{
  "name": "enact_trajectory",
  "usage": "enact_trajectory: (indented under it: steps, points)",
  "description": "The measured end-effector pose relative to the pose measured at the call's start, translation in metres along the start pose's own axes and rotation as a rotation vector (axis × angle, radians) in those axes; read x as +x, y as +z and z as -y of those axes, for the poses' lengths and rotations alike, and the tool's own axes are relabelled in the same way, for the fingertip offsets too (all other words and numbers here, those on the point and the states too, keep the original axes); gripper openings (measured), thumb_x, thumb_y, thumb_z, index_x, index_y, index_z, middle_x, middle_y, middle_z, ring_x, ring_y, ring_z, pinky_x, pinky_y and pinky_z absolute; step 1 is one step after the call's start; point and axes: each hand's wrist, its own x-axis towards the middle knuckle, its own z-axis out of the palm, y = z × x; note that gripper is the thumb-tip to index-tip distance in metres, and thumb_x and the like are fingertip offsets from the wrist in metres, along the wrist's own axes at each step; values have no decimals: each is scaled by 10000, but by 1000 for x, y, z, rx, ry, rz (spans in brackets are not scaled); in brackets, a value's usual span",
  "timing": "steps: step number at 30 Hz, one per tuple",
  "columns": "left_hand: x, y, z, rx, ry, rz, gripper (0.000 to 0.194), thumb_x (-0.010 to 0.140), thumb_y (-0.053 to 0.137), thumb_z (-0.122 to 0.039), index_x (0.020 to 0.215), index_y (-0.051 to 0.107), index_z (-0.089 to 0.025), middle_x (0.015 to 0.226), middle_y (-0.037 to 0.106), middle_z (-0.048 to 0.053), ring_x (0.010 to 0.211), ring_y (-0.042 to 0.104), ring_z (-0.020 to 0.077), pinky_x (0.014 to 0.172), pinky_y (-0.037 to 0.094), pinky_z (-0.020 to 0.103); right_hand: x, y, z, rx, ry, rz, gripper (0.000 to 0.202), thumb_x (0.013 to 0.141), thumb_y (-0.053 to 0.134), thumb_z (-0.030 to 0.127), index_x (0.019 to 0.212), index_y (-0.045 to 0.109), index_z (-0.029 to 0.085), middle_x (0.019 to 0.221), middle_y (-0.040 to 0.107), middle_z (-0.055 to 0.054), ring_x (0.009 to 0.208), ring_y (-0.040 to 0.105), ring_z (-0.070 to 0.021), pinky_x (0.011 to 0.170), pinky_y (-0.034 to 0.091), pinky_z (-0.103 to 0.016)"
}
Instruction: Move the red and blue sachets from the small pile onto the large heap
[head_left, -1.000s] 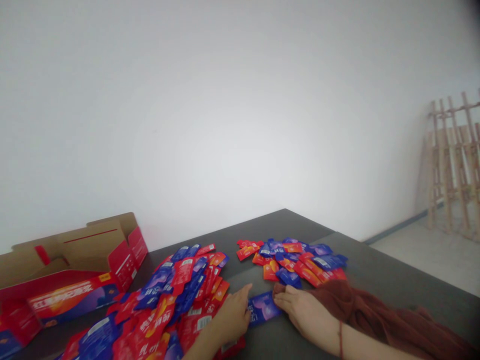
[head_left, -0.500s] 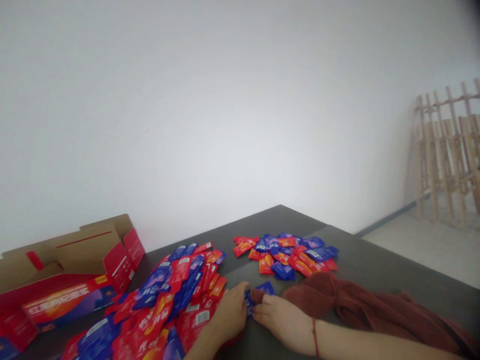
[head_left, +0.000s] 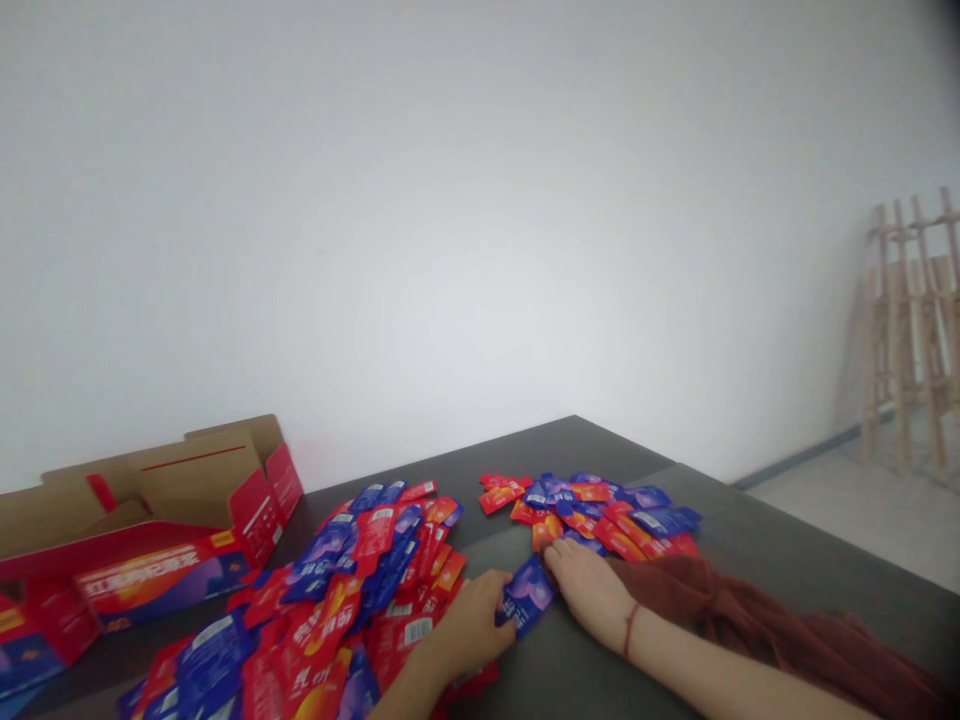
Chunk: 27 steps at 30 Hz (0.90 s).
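Observation:
A blue sachet (head_left: 528,594) with a purple picture and white print lies flat near the table's front. My left hand (head_left: 480,618) pinches its left edge between thumb and fingers. At the sachet's upper right end is my right hand (head_left: 589,588), a thin red cord round its wrist. Its fingers are curled on a reddish-brown cloth (head_left: 720,600), which trails off to the right; the fingertips are partly hidden. Left of my left hand spreads a large heap of red and blue sachets (head_left: 330,610). A smaller pile of sachets (head_left: 600,510) lies just beyond my right hand.
An open red cardboard box (head_left: 165,575) with a brown inside stands at the left. The dark table (head_left: 480,450) meets a white wall (head_left: 480,250) behind. Wooden racks (head_left: 911,330) lean at the far right, beyond the table's edge.
My right hand has slid away from my left, up and right across the sachet, uncovering its face. My left hand still holds the left edge. The view has shifted slightly.

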Motion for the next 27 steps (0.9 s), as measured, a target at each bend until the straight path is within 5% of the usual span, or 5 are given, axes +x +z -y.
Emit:
enact_trajectory:
  steps: [8, 16, 23, 27]
  points:
    - [0, 5, -2, 46, 34, -56, 289, 752, 499, -268, 1024, 557, -189, 1030, 603, 62, 923, 549, 221, 797, 393, 315, 1, 29, 30, 201, -174, 51, 243, 875, 442, 50, 972, 643, 147, 998, 637, -82, 927, 566, -204, 864, 429, -307]
    - [-1, 4, -1, -25, 45, -40, 687, 664, 597, -328, 1315, 436, -179, 1237, 554, 97, 1087, 516, 273, 944, 367, 368, 9, 25, -1, 41, -36, 17, 252, 911, 438, 96, 962, 682, 131, 999, 633, -114, 944, 542, -247, 839, 422, -368]
    - [3, 10, 8, -73, 86, -16, 922, 622, 600, -309, 1453, 231, -158, 1368, 475, 121, 1189, 480, 284, 1012, 344, 383, -6, 33, 43, 66, -207, 134, 221, 884, 479, 112, 924, 691, 158, 1003, 657, -78, 969, 558, -231, 907, 395, -373]
    - [2, 8, 8, -71, 85, -9, 945, 636, 588, -310, 1474, 185, -140, 1416, 419, 142, 1249, 427, 293, 1044, 313, 389, -8, 18, 36, 179, -199, 106, 231, 890, 480, 176, 1022, 670, 174, 1069, 646, -76, 1017, 553, -227, 923, 396, -370]
